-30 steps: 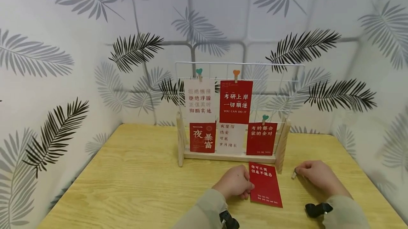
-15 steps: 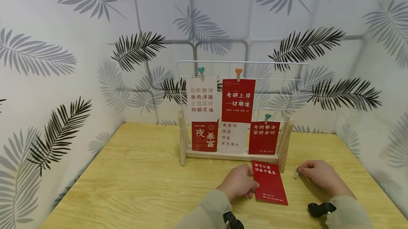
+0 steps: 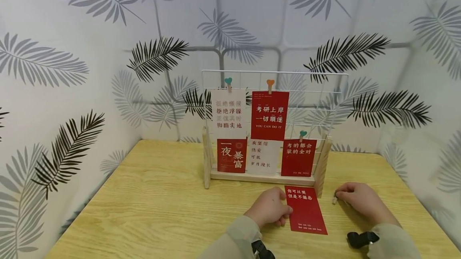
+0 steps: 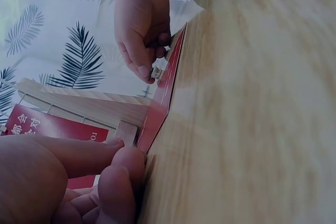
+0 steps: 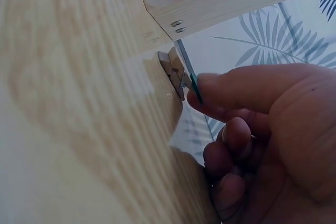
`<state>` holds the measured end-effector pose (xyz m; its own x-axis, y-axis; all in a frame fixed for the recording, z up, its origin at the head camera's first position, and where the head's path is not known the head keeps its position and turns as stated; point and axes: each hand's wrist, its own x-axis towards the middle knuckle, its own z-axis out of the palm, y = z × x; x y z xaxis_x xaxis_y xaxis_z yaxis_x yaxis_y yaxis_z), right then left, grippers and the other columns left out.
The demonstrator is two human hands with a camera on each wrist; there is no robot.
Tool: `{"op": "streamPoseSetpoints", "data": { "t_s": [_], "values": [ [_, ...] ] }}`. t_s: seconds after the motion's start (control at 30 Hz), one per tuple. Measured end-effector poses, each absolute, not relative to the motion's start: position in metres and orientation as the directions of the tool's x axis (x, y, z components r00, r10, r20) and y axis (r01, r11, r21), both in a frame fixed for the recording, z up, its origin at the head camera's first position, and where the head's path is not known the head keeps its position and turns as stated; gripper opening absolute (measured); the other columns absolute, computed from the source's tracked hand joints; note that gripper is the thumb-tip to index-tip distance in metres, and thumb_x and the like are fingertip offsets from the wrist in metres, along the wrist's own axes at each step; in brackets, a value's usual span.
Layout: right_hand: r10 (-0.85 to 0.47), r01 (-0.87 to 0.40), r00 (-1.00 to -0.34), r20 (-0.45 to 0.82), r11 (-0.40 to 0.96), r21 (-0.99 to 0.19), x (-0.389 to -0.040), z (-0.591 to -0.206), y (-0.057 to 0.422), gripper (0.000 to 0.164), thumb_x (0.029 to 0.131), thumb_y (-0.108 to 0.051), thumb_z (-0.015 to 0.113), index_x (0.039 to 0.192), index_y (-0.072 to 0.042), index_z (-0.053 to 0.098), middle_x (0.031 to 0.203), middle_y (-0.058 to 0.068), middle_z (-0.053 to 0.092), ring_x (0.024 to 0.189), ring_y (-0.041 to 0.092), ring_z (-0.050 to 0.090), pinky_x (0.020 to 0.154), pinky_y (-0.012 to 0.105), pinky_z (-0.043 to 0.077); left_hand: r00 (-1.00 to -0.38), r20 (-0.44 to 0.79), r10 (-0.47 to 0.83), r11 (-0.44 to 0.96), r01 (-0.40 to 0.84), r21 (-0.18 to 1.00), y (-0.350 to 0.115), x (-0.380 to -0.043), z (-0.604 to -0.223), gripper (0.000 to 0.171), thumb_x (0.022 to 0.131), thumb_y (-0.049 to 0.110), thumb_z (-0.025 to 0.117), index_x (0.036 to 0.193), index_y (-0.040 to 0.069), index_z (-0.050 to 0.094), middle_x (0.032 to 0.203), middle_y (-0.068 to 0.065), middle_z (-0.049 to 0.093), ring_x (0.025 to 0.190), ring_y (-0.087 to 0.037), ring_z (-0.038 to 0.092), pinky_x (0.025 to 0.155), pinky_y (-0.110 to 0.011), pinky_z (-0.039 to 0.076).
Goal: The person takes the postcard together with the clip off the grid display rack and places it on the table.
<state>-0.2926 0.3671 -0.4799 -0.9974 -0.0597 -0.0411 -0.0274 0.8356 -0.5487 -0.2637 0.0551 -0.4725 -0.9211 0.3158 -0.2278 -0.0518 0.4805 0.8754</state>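
Observation:
In the head view a red card (image 3: pixel 306 211) with white lettering lies on the table in front of the rack. My left hand (image 3: pixel 269 207) pinches its left edge between thumb and fingers, seen close up where the card (image 4: pixel 161 100) meets the fingertips (image 4: pixel 128 157). Off to the card's right, my right hand (image 3: pixel 361 199) holds a small wooden clothespin (image 3: pixel 335 199) low over the table. The right wrist view shows the clothespin (image 5: pixel 176 72) with its metal spring, thumb and forefinger gripping its teal end.
Behind the hands stands a white wire grid rack (image 3: pixel 309 74) on a wooden base (image 3: pixel 259 177). Several red and white cards hang on it, with heart-topped clothespins such as an orange one (image 3: pixel 270 84). Patterned walls close off the yellow wood-grain table (image 3: pixel 151 203).
The near end of the red card has swung slightly to the right with my left hand. My right hand keeps its hold on the clothespin in nearly the same place. The view shifts a little.

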Motion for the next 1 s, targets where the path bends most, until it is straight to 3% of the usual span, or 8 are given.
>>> {"op": "streamPoseSetpoints", "data": {
  "t_s": [0.13,0.37,0.6,1.0],
  "values": [
    [-0.040,-0.005,-0.998,-0.051,0.839,-0.544,-0.294,-0.479,0.366,0.032,0.099,-0.036,0.063,0.108,-0.007,0.074,0.104,0.009,0.070,0.091,0.024,0.058,0.080,0.043,0.046,-0.924,-0.224,0.311,0.479,-0.052,0.876,0.055,-0.266,-0.474,0.030,0.092,0.013,0.075,0.117,0.006,0.060,0.066,-0.007,0.066,0.050,-0.018,0.061,0.048,-0.030,0.050],
    [-0.023,0.001,-0.999,-0.036,0.824,-0.567,-0.290,-0.478,0.363,0.041,0.101,-0.042,0.059,0.114,-0.005,0.072,0.111,0.013,0.070,0.101,0.031,0.061,0.089,0.054,0.047,-0.921,-0.210,0.328,0.459,-0.039,0.888,0.052,-0.265,-0.475,0.029,0.094,0.018,0.074,0.118,0.010,0.059,0.064,-0.008,0.066,0.050,-0.019,0.061,0.049,-0.031,0.052],
    [-0.018,0.031,-0.997,-0.072,0.785,-0.619,-0.289,-0.474,0.364,0.044,0.102,-0.043,0.058,0.120,-0.004,0.069,0.104,0.007,0.069,0.088,0.021,0.061,0.073,0.037,0.049,-0.916,-0.213,0.339,0.448,-0.042,0.893,0.051,-0.265,-0.471,0.025,0.095,0.023,0.072,0.115,0.013,0.060,0.067,-0.008,0.066,0.053,-0.020,0.061,0.051,-0.032,0.052],
    [-0.023,0.020,-0.998,-0.060,0.776,-0.630,-0.288,-0.468,0.363,0.046,0.104,-0.042,0.054,0.123,-0.002,0.067,0.108,0.010,0.069,0.093,0.024,0.062,0.081,0.044,0.051,-0.914,-0.172,0.367,0.416,-0.004,0.909,0.049,-0.266,-0.469,0.025,0.096,0.021,0.070,0.116,0.012,0.058,0.069,-0.007,0.066,0.054,-0.021,0.063,0.052,-0.033,0.054]
  ]
}}
